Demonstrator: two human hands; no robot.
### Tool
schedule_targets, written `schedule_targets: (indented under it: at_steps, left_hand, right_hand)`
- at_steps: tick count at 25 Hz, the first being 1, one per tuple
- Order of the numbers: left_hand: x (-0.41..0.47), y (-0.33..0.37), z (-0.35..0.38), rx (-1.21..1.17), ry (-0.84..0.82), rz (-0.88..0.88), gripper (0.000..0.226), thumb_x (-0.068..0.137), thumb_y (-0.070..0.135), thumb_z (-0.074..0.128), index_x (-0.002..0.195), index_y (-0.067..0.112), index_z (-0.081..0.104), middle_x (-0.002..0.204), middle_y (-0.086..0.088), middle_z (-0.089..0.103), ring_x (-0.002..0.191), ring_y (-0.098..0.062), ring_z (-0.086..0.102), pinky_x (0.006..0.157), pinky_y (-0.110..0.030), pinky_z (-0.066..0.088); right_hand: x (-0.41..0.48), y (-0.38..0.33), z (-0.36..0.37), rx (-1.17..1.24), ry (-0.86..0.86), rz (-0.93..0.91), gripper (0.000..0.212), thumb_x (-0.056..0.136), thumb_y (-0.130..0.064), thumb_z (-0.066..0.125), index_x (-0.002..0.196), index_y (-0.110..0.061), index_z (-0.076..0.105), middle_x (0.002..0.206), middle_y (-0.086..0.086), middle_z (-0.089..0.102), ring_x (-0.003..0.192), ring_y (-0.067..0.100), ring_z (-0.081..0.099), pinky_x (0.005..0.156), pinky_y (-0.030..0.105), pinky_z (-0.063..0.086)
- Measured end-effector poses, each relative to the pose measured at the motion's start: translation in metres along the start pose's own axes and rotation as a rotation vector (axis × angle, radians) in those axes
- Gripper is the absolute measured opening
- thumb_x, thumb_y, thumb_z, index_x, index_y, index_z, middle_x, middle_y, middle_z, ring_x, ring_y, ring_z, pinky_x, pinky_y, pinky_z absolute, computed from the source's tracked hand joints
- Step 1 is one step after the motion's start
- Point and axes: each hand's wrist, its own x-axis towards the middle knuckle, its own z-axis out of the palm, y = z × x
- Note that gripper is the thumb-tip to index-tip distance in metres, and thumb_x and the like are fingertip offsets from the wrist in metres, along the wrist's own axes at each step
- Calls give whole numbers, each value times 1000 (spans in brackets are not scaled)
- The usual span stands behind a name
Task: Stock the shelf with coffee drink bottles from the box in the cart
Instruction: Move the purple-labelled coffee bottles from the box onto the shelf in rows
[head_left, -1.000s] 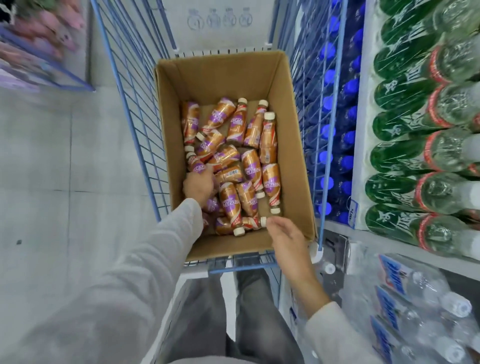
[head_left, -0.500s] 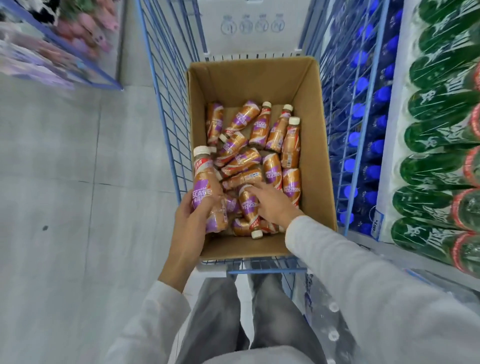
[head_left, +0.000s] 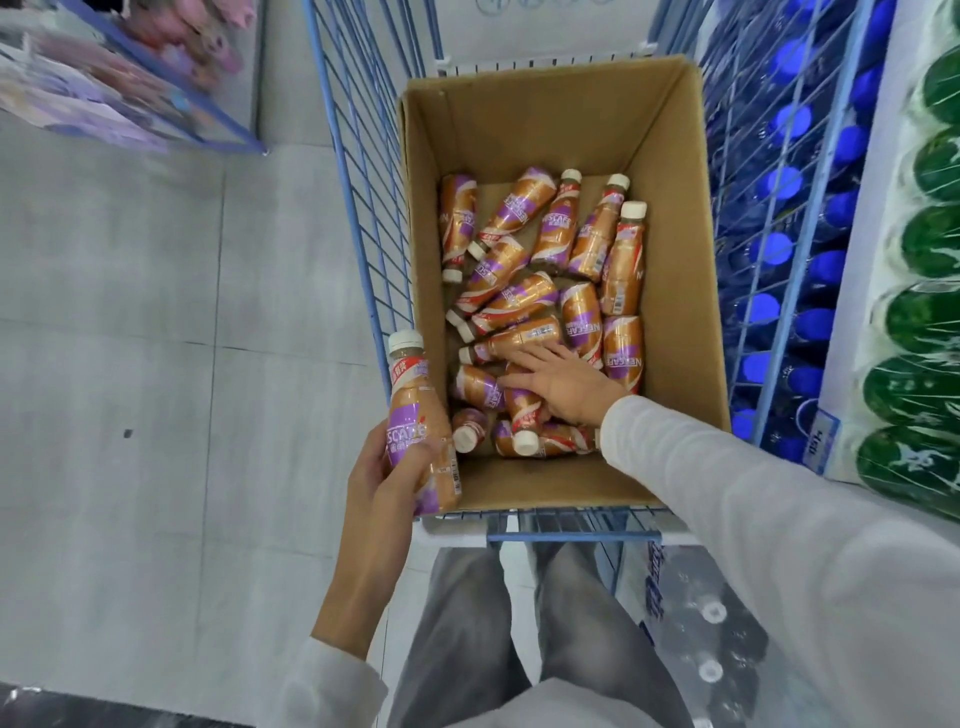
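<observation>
A cardboard box (head_left: 683, 322) sits in a blue wire cart (head_left: 358, 208) and holds several coffee drink bottles (head_left: 519, 304) lying loose, orange and purple with cream caps. My left hand (head_left: 382, 480) grips one coffee bottle (head_left: 415, 415) upright at the box's near left corner, just outside its wall. My right hand (head_left: 563, 384) reaches into the box with fingers spread and fairly straight, resting on the lying bottles near the front; a bottle (head_left: 522, 423) lies under its palm.
Shelving on the right carries green bottles (head_left: 924, 322) and blue-capped bottles (head_left: 789, 249) behind the cart's wire side. Wrapped water bottle packs (head_left: 701, 618) lie low at the right by my legs. A display rack (head_left: 135, 83) stands far left across the grey floor.
My left hand has lifted a bottle out of the box and holds it upright at the near left corner. My right hand has moved from the box's front edge onto the bottles inside.
</observation>
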Motion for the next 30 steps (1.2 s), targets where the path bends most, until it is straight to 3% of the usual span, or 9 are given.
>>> schedule_targets:
  at_steps: [4, 7, 12, 15, 18, 22, 25, 27, 30]
  left_hand:
    - [-8, 13, 11, 12, -58, 7, 27, 94, 24, 65, 117, 37, 59, 112, 4, 67, 98, -15, 69, 66, -23, 57]
    - [-16, 32, 18, 42, -123, 45, 40, 95, 26, 64, 133, 29, 55, 120, 1, 65, 102, -16, 68, 66, -23, 57]
    - [-35, 73, 42, 45, -294, 129, 41, 94, 23, 66, 133, 30, 56, 120, 0, 67, 99, -17, 72, 68, -27, 59]
    - [-55, 96, 64, 68, -441, 192, 50, 90, 24, 70, 137, 29, 56, 121, -3, 69, 98, -18, 74, 72, -33, 61]
    - [-86, 116, 87, 122, -581, 252, 67, 77, 35, 76, 140, 29, 55, 125, -8, 69, 98, -26, 75, 77, -47, 62]
    - [-137, 126, 117, 201, -735, 377, 43, 88, 16, 70, 130, 23, 63, 112, -10, 75, 85, -25, 75, 68, -41, 62]
    - [-178, 112, 138, 297, -855, 412, 34, 87, 16, 70, 119, 27, 68, 108, -11, 76, 97, -36, 72, 85, -51, 58]
    - [-205, 99, 150, 347, -951, 422, 32, 89, 16, 69, 119, 25, 67, 107, -12, 75, 98, -39, 71, 86, -54, 59]
    - [-253, 73, 166, 392, -1074, 467, 37, 85, 18, 73, 120, 25, 66, 107, -8, 75, 93, -29, 74, 76, -46, 62]
  right_hand:
    - [-35, -22, -17, 812, 179, 189, 76, 83, -24, 82, 149, -29, 43, 159, -3, 37, 145, 20, 36, 120, 50, 32]
    - [-79, -52, -56, 1383, 314, 387, 68, 83, -31, 82, 143, -33, 50, 142, -8, 56, 132, 13, 51, 116, 41, 38]
    - [-160, -100, -124, 1806, 604, 513, 62, 83, -49, 78, 139, -35, 56, 123, -17, 71, 114, 4, 65, 98, 30, 46]
    - [-205, -126, -152, 1880, 871, 480, 39, 88, -41, 72, 125, -35, 64, 110, -13, 76, 99, 8, 73, 80, 29, 54]
    - [-248, -148, -166, 1936, 1179, 482, 36, 79, -40, 75, 112, -28, 70, 93, -10, 77, 81, 8, 72, 67, 25, 55]
    - [-300, -169, -162, 2000, 1542, 494, 22, 77, -37, 75, 96, -28, 76, 91, -5, 76, 83, 11, 72, 81, 35, 55]
    - [-345, -190, -143, 2007, 1716, 515, 34, 81, -35, 69, 112, -21, 69, 94, -3, 76, 86, 13, 73, 79, 37, 56]
    - [-374, -207, -130, 1982, 1809, 560, 48, 83, -36, 68, 127, -17, 62, 103, -1, 77, 94, 16, 74, 78, 34, 58]
    - [-425, -240, -109, 1870, 1933, 608, 44, 86, -31, 75, 127, -22, 61, 113, 1, 76, 103, 19, 73, 82, 37, 59]
